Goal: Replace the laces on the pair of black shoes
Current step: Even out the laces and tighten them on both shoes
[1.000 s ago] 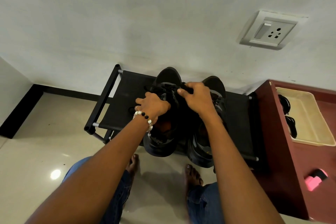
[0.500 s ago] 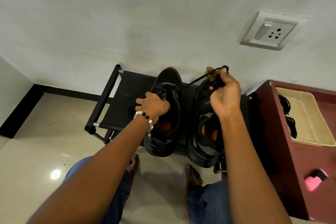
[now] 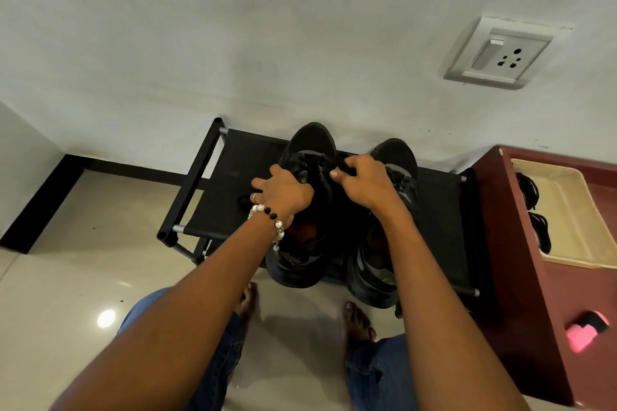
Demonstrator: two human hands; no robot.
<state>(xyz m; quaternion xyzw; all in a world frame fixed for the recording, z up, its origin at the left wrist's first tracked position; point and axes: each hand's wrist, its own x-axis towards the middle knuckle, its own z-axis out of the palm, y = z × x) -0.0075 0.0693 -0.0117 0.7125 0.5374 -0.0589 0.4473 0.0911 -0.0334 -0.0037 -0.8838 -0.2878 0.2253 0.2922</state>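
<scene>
Black lace-up shoes [image 3: 309,210] sit side by side on black fabric-topped rack [image 3: 233,177]. Left hand [image 3: 283,195] grips left shoe's upper; right hand [image 3: 364,182] pinches its black lace [image 3: 319,162] at the eyelets. Looks early: lace partly threaded, right shoe [image 3: 394,157] untouched.

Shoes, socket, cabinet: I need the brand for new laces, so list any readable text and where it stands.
None can be read.
Left shoe: no legible logo.
Right shoe: none legible.
Socket: no lettering.
Cabinet: no label visible.
</scene>
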